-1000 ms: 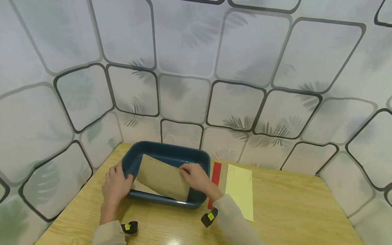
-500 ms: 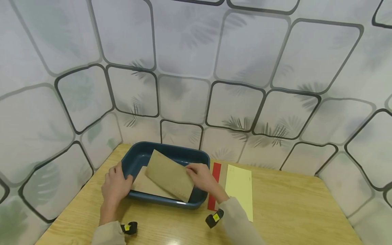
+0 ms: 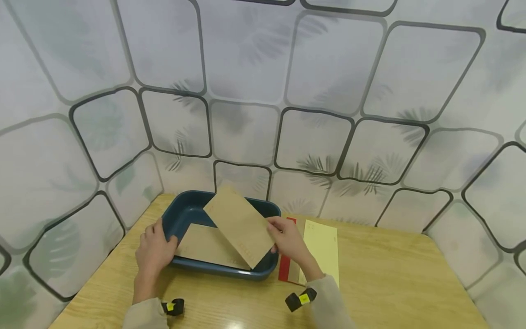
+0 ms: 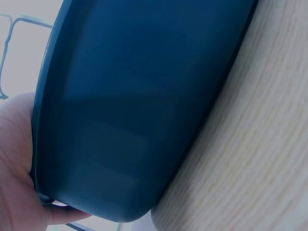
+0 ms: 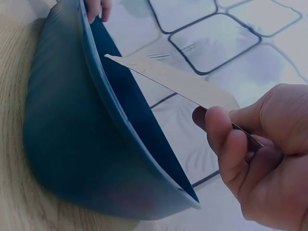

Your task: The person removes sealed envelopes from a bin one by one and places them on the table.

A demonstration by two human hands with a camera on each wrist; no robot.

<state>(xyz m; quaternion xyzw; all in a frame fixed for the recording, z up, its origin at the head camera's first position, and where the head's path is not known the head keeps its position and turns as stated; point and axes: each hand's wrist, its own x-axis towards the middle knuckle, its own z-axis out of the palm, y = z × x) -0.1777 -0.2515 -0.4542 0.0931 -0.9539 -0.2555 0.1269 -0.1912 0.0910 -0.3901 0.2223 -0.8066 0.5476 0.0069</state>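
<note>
A dark blue basin (image 3: 181, 215) stands at the left of the table. My left hand (image 3: 154, 249) grips its left rim; the left wrist view shows the hand at the rim beside the basin's outer wall (image 4: 125, 110). Between thumb and curled fingers, my right hand (image 3: 291, 240) pinches the right edge of a brown paper envelope (image 3: 242, 224). That envelope is raised and tilted over the basin, its upper end reaching past the back rim. Below it, a second brown envelope (image 3: 201, 244) lies in the basin, partly covered. In the right wrist view, the held envelope (image 5: 178, 79) appears nearly edge-on.
Right of the basin, a yellow envelope (image 3: 322, 249), a brown one (image 3: 294, 273) and a red one (image 3: 284, 268) lie overlapping on the wooden table (image 3: 394, 274). My right forearm partly covers them. A patterned wall (image 3: 246, 132) stands close behind the table.
My right hand has moved right and lifted the brown envelope, turning it more upright. More of the envelope beneath shows now. The left hand stays on the basin's rim.
</note>
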